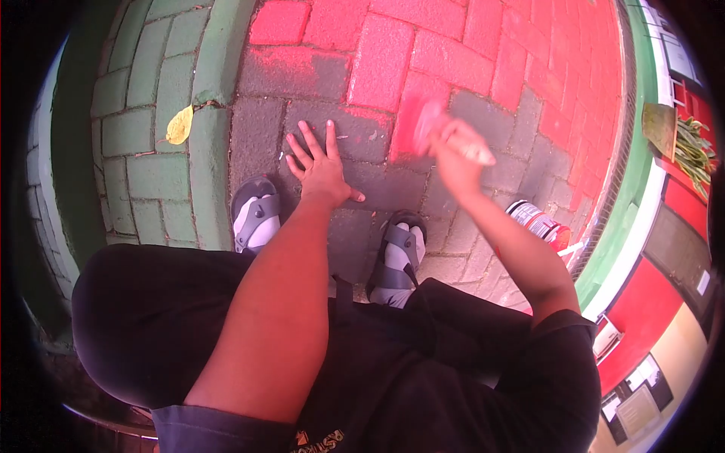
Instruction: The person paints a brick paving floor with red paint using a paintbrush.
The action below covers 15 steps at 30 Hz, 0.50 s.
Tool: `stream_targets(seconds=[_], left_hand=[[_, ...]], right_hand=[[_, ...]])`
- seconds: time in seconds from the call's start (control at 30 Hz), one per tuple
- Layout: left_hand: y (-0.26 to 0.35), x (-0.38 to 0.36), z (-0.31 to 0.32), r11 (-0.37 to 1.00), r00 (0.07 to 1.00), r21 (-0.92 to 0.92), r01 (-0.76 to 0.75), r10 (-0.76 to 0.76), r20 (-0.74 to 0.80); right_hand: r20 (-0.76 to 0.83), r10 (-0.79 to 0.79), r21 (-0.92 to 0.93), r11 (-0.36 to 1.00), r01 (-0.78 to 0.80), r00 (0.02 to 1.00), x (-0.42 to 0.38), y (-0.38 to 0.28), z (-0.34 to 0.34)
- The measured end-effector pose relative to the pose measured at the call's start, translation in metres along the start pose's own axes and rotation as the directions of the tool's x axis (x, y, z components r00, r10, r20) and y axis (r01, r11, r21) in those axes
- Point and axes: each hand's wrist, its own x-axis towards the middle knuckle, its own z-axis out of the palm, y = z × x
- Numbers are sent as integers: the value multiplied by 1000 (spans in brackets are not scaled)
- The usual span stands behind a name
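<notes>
My left hand (323,175) lies on the dark, unpainted paving bricks (362,181), fingers spread and pointing away from me. My right hand (455,151) is closed around a paintbrush (430,121), whose pale handle end sticks out on the right. Its head is smeared by motion over a freshly red patch beside bare grey bricks. Red paint (445,57) covers the bricks ahead and to the right. Beneath my right forearm stands a paint can (538,220), partly hidden, with red at its rim.
My sandalled feet (257,215) rest on the bricks. A green-painted curb (211,151) runs along the left, with a yellow leaf (180,125) on the green bricks beside it. Along the right are a dark grate strip (615,166), a green edge and a potted plant (691,155).
</notes>
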Motion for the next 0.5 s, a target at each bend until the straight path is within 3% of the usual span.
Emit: stream_targets(seconds=[0.07, 0.1, 0.17, 0.2, 0.27, 0.37, 0.4, 0.47, 0.5], left_hand=[[1, 0, 1, 1000, 1000, 3, -11, 11, -11], [1, 1, 1, 1000, 1000, 6, -5, 5, -8], [1, 2, 0, 1000, 1000, 9, 2, -2, -6], [1, 2, 1, 1000, 1000, 5, -4, 4, -9], [-1, 2, 4, 1000, 1000, 3, -14, 14, -10], [-4, 6, 10, 1000, 999, 5, -25, 26, -39], [-5, 6, 11, 999, 998, 4, -35, 35, -51], [-3, 5, 9, 999, 996, 7, -47, 48, -69], [0, 3, 7, 1000, 999, 19, -23, 24, -45]], right_hand=[[-184, -49, 51, 997, 59, 982, 29, 1, -1], [-186, -50, 52, 997, 61, 981, 22, 6, -4], [-44, 19, -155, 988, -26, 999, -12, 23, -12], [-42, 20, -156, 987, -26, 999, -29, 32, -16], [119, -13, -197, 980, 37, 993, -55, 46, -26], [95, 19, -65, 998, -13, 995, -31, 30, -32], [13, 112, -191, 976, -108, 994, -12, 14, -33], [-131, -65, 57, 996, 73, 989, 27, -1, -19], [-133, -68, 60, 995, 77, 989, 24, 14, -24]])
